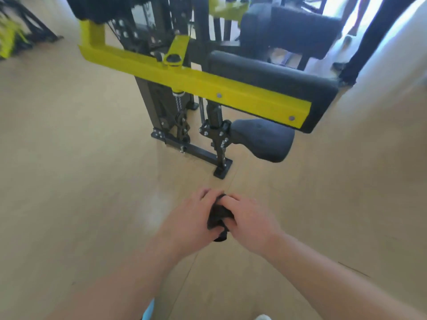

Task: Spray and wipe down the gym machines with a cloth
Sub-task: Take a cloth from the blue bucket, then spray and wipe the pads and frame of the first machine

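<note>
A dark cloth (218, 217) is bunched between both hands, low in the middle of the view. My left hand (191, 218) grips it from the left and my right hand (249, 220) grips it from the right, fingers curled over the top. Ahead stands a gym machine with a yellow arm (184, 79), a long black pad (272, 77) along it, and a black seat (263, 139) below. The hands are well short of the machine, above the floor. No spray bottle shows.
The machine's black base frame (198, 151) sits on a tan floor (80, 169). Another black pad (291, 28) lies behind. More yellow and black equipment (13, 35) stands at the far left. A white wall or column (388, 65) rises at the right.
</note>
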